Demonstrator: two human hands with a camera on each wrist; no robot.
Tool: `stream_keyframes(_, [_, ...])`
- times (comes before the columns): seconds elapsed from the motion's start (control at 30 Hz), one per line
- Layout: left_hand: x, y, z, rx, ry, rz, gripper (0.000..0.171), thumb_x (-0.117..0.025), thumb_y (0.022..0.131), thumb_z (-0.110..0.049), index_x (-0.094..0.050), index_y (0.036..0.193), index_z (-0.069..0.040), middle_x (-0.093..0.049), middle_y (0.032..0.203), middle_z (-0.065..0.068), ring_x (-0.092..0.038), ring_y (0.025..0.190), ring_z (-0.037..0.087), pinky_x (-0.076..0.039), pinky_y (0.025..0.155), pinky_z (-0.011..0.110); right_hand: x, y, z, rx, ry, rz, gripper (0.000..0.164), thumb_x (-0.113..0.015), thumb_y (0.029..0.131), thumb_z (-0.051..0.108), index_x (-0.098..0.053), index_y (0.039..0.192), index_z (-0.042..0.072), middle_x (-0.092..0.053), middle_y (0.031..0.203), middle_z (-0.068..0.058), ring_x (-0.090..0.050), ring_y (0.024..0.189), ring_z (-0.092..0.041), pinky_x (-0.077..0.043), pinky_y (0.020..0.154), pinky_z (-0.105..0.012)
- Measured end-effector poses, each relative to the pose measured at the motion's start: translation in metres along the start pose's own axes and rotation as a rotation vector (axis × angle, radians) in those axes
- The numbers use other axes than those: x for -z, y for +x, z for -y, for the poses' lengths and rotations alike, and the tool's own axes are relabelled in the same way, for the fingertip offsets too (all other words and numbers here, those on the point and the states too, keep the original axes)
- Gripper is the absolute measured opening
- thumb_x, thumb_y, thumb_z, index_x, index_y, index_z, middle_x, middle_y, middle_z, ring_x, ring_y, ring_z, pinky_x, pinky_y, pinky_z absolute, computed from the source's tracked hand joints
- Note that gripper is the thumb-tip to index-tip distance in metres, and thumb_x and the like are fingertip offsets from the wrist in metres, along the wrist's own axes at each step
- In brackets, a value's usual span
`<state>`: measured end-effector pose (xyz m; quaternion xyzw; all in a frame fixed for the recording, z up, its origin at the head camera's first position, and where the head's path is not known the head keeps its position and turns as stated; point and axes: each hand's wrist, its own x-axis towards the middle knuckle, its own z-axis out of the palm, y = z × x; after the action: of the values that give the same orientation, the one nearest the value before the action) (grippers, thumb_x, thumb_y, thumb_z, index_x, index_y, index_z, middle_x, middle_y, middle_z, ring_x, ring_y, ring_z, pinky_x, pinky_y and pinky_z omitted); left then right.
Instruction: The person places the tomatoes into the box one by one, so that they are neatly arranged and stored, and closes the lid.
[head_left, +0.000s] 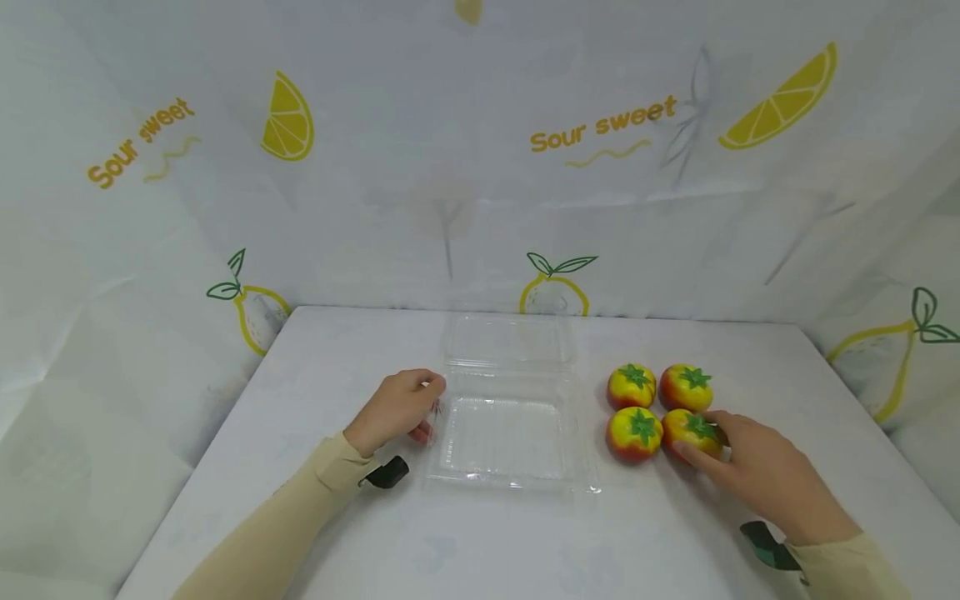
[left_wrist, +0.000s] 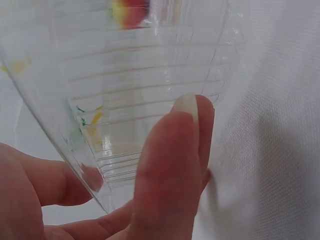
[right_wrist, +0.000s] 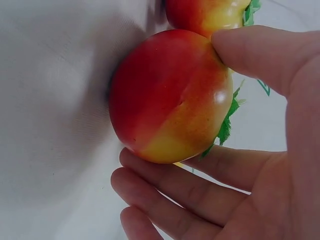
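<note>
A clear plastic clamshell box (head_left: 504, 437) lies with its lid (head_left: 508, 342) folded back on the table. At its left wall, my left hand (head_left: 401, 408) holds the edge, the box (left_wrist: 150, 75) running between thumb and fingers in the left wrist view. To the right, my right hand (head_left: 765, 467) grips the near right toy tomato (head_left: 692, 429), yellow and red with a green leafy top. Thumb and fingertips meet its sides in the right wrist view, where the tomato (right_wrist: 170, 95) appears to rest on the cloth.
Beside the held one sit more toy tomatoes: near left (head_left: 634, 435), far left (head_left: 631, 387) and far right (head_left: 686, 387), grouped closely. A white cloth covers the table (head_left: 495, 542). Behind it hangs a white curtain (head_left: 420, 167) printed with lemons.
</note>
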<state>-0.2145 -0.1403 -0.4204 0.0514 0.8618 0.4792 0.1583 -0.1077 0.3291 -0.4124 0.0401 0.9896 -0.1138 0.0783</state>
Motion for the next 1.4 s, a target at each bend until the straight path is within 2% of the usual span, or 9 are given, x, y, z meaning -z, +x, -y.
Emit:
stream_keyframes(0.3, [0.0,0.001,0.002,0.003,0.007,-0.004,0.042,-0.054,0.11,-0.037,-0.069,0.138,-0.009,-0.075,0.106,0.012,-0.074,0.057,0.022,-0.065,0.064,0.035,0.012,-0.004,0.0,-0.027,-0.01,0.001,0.104,-0.063,0.094,0.079,-0.056,0.14,-0.014,-0.071,0.114,-0.031,-0.065,0.09,-0.035,-0.06,0.077,-0.061])
stream_keyframes(0.63, [0.002,0.0,0.005,0.002,0.019,-0.006,0.041,-0.054,0.111,-0.037,-0.071,0.135,-0.009,-0.073,0.105,0.012,-0.074,0.057,0.022,-0.065,0.065,0.034,0.032,-0.003,0.011,-0.009,-0.028,-0.045,0.106,-0.064,0.094,0.079,-0.054,0.141,-0.015,-0.069,0.101,-0.022,-0.057,0.081,-0.028,-0.055,0.065,-0.043])
stream_keyframes(0.73, [0.002,0.001,0.005,0.003,0.026,-0.004,0.04,-0.053,0.111,-0.037,-0.072,0.133,-0.01,-0.072,0.104,0.012,-0.074,0.058,0.022,-0.064,0.067,0.034,0.037,-0.001,0.019,0.026,-0.025,-0.079,0.104,-0.065,0.094,0.077,-0.054,0.142,-0.015,-0.069,0.103,-0.023,-0.058,0.082,-0.028,-0.055,0.065,-0.043])
stream_keyframes(0.83, [0.002,0.001,0.005,0.002,0.027,-0.003,0.041,-0.053,0.111,-0.038,-0.071,0.134,-0.009,-0.072,0.104,0.011,-0.074,0.059,0.022,-0.064,0.067,0.034,0.042,0.002,0.032,0.065,-0.03,-0.105,0.103,-0.064,0.095,0.077,-0.055,0.143,-0.014,-0.07,0.106,-0.024,-0.059,0.082,-0.029,-0.054,0.066,-0.044])
stream_keyframes(0.93, [0.002,0.0,0.004,-0.002,0.028,0.001,0.042,-0.053,0.111,-0.038,-0.071,0.135,-0.008,-0.073,0.105,0.011,-0.074,0.059,0.022,-0.065,0.067,0.034,0.044,0.007,0.049,0.114,-0.019,-0.128,0.099,-0.063,0.096,0.076,-0.057,0.143,-0.012,-0.07,0.117,-0.03,-0.064,0.094,-0.04,-0.059,0.077,-0.055])
stream_keyframes(1.03, [0.004,-0.001,0.004,-0.009,0.03,0.004,0.042,-0.052,0.111,-0.038,-0.071,0.136,-0.009,-0.073,0.105,0.011,-0.074,0.059,0.022,-0.064,0.067,0.034,0.045,0.015,0.071,0.169,0.004,-0.149,0.093,-0.064,0.097,0.074,-0.059,0.142,-0.008,-0.069,0.128,-0.032,-0.066,0.105,-0.045,-0.057,0.089,-0.066])
stream_keyframes(1.23, [0.003,0.001,0.005,-0.022,0.025,0.017,0.04,-0.052,0.112,-0.037,-0.071,0.133,-0.009,-0.074,0.104,0.01,-0.075,0.059,0.021,-0.064,0.068,0.033,0.042,0.029,0.111,0.269,0.055,-0.159,0.087,-0.066,0.096,0.073,-0.063,0.14,-0.002,-0.073,0.12,-0.021,-0.067,0.103,-0.036,-0.058,0.086,-0.059])
stream_keyframes(1.3, [0.003,0.001,0.006,-0.025,0.03,0.023,0.04,-0.051,0.112,-0.037,-0.072,0.131,-0.009,-0.074,0.102,0.01,-0.075,0.059,0.021,-0.064,0.07,0.032,0.039,0.032,0.125,0.303,0.065,-0.157,0.087,-0.067,0.096,0.073,-0.063,0.141,-0.002,-0.073,0.125,-0.021,-0.068,0.109,-0.037,-0.057,0.092,-0.063])
stream_keyframes(1.4, [0.006,0.001,0.007,-0.03,0.035,0.028,0.04,-0.05,0.112,-0.036,-0.072,0.131,-0.008,-0.074,0.1,0.01,-0.075,0.059,0.022,-0.064,0.07,0.033,0.033,0.037,0.146,0.354,0.073,-0.149,0.085,-0.069,0.096,0.071,-0.064,0.141,0.0,-0.074,0.122,-0.017,-0.068,0.102,-0.031,-0.059,0.09,-0.057])
